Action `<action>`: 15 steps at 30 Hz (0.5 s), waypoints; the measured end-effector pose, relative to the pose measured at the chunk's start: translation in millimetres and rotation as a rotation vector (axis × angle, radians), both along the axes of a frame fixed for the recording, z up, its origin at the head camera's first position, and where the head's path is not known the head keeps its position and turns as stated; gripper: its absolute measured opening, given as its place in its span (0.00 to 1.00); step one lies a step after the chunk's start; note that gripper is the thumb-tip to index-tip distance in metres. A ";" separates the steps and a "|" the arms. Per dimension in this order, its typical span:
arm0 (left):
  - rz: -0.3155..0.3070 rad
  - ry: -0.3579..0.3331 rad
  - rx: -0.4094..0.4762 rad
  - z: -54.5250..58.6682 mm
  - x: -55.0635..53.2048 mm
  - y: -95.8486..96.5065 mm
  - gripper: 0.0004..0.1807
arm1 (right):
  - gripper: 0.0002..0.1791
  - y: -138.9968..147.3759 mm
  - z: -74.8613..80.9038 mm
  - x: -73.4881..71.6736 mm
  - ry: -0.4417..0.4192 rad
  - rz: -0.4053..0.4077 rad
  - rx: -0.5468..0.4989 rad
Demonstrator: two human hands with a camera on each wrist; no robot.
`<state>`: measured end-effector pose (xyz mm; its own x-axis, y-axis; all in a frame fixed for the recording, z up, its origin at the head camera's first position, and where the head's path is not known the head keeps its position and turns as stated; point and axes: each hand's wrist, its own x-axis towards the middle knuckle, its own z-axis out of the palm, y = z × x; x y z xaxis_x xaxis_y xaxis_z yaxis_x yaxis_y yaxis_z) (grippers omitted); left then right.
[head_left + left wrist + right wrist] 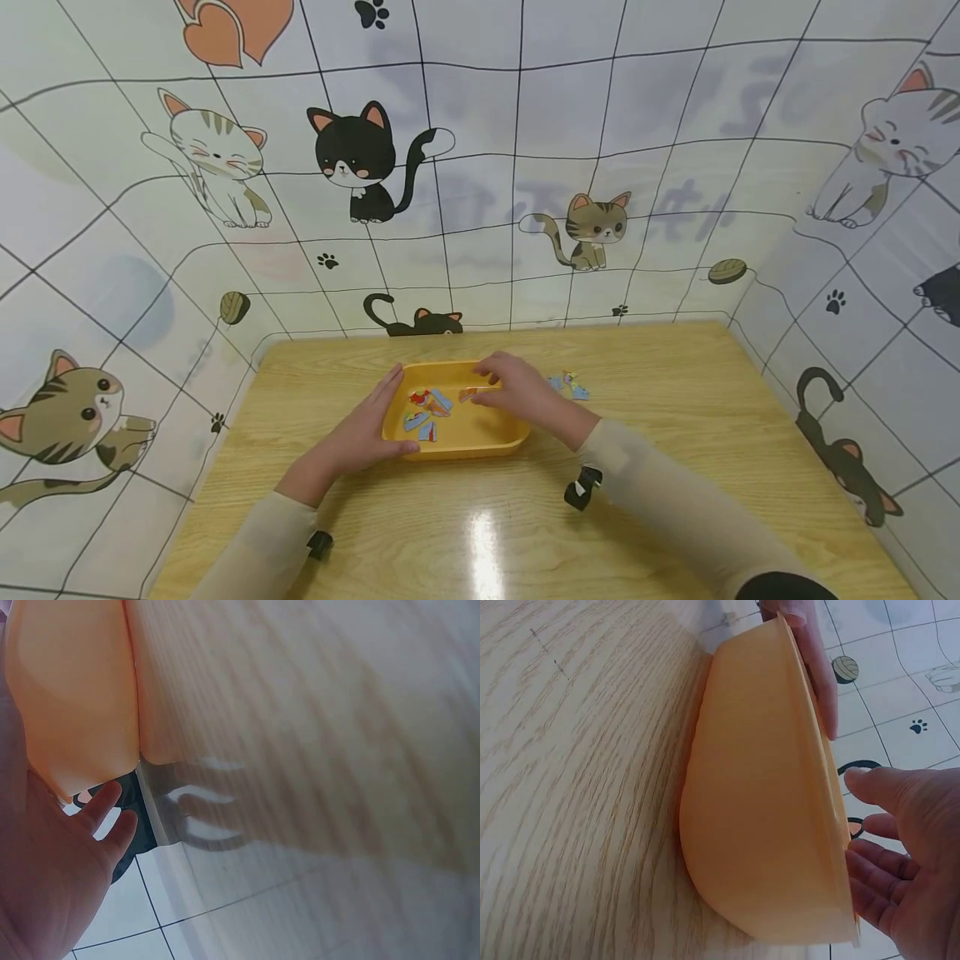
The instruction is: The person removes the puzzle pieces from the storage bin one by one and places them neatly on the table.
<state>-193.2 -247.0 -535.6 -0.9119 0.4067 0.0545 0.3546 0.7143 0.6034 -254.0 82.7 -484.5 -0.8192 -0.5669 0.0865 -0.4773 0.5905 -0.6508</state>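
A shallow yellow plastic tray (457,454) stands on the table with several small colourful cardboard puzzle pieces (426,432) in its left half. My left hand (367,429) holds the tray's left end, thumb along the near rim and fingers at the far left corner. My right hand (517,392) reaches in over the right side, an orange piece (468,394) at its thumb and fingertips. The right wrist view shows the tray's outer wall (742,780) with the right hand (919,847) beyond the rim; the piece is hidden there.
More puzzle pieces (576,387) lie on the wooden table (637,367) right of the tray, partly behind my right hand. White grid-patterned sheets with cat drawings (480,183) rise behind the table and on both sides.
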 end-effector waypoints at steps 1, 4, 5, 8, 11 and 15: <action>0.000 0.000 -0.002 -0.3 0.0 -0.1 0.72 | 0.26 -3.1 -1.3 -0.7 -0.001 0.002 0.016; 0.002 0.003 -0.005 -1.0 -0.4 -0.5 0.72 | 0.26 -12.0 -5.0 -2.4 -0.007 0.004 0.042; 0.002 0.003 -0.003 -1.1 -0.5 -0.6 0.72 | 0.26 -14.6 -6.6 -2.9 -0.011 0.003 0.041; 0.002 0.007 0.000 -1.8 -1.3 -0.9 0.72 | 0.25 -20.8 -11.5 -3.6 -0.015 0.005 0.028; 0.003 -0.001 0.001 -1.6 -1.3 -0.7 0.72 | 0.23 -25.0 -16.3 -3.8 -0.015 0.008 0.007; 0.005 -0.010 0.003 -1.0 -0.6 -0.3 0.72 | 0.21 -27.7 -22.3 -5.0 -0.014 0.016 -0.006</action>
<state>-193.8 -247.3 -536.6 -0.9144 0.4021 0.0462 0.3448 0.7143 0.6090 -259.0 55.0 -506.8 -0.8112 -0.5794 0.0787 -0.4777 0.5790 -0.6607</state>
